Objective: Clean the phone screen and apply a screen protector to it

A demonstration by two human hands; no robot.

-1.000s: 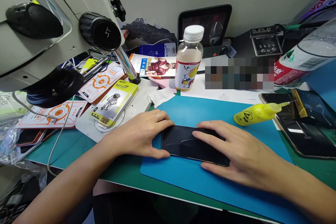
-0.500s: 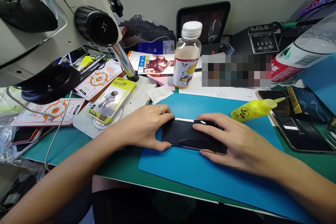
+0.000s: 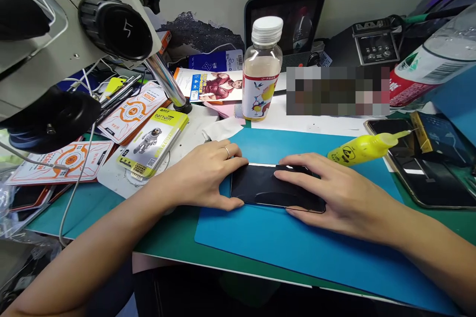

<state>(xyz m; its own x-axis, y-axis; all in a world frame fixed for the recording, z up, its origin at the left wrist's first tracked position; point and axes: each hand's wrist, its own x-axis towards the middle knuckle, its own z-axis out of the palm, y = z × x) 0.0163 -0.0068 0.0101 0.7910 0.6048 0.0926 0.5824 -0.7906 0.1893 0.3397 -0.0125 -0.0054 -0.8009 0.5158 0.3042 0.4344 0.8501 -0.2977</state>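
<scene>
A smartphone [image 3: 267, 189] with a dark face lies flat on the blue mat [image 3: 238, 242]. My left hand [image 3: 210, 176] grips its left end, the thumb on the near edge and the fingers at the far edge; a ring is on one finger. My right hand [image 3: 334, 190] spans the right end, with a fingertip resting on the dark face and the thumb along the near edge. Just behind my right hand lies a yellow squeeze bottle [image 3: 359, 149] with a needle tip pointing right.
At the left stands a microscope [image 3: 115, 27], its pole close to a yellow battery box [image 3: 154, 141] and screen boxes [image 3: 132, 111]. A drink bottle [image 3: 262, 69] stands behind the mat. Another phone [image 3: 427, 178] lies at the right beside a larger bottle [image 3: 431, 67].
The camera view has shifted slightly, so the microscope sits farther left and higher. Both hands keep the same hold on the smartphone.
</scene>
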